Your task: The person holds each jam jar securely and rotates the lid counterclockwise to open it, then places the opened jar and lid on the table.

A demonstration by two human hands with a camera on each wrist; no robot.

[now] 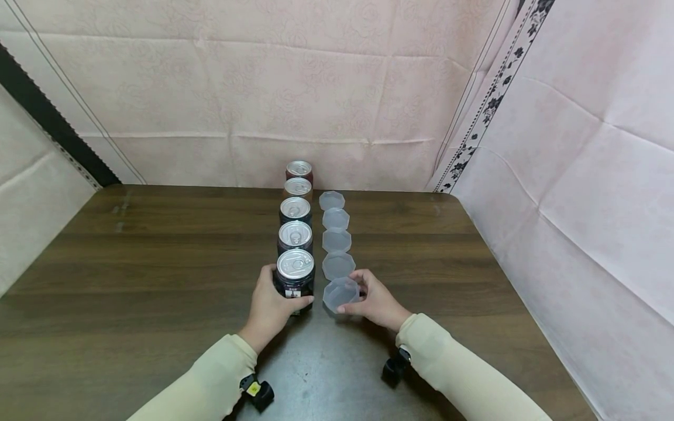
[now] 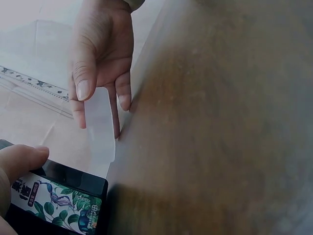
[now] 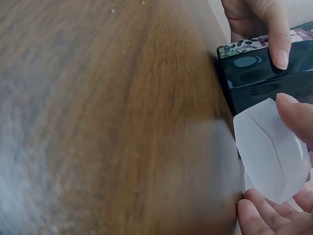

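Holding two items at the near end of a double row on the wooden table (image 1: 158, 245): your left hand (image 1: 270, 310) wraps the nearest can (image 1: 295, 273), thumb on its near side and fingers curled round the far side, the can standing upright with its long axis vertical and its silver pull-tab lid up. Just to the right of that can, your right hand (image 1: 375, 301) pinches the nearest translucent cap (image 1: 341, 294), thumb on one facet and fingertips on the opposite one; the cap is tilted, its open mouth turned partly toward the can, and it lies close beside the can without clearly touching it. Item, can: dark body, printed label with leaves and a bird in the left wrist view, plain metal top. Item, cap: frosted plastic, many-sided, shallow, cloudy white in the right wrist view. Beyond the nearest can, four further cans (image 1: 295, 225) run in line toward the wall; right of them, four further caps (image 1: 336, 231) lie flat, each beside its own can.
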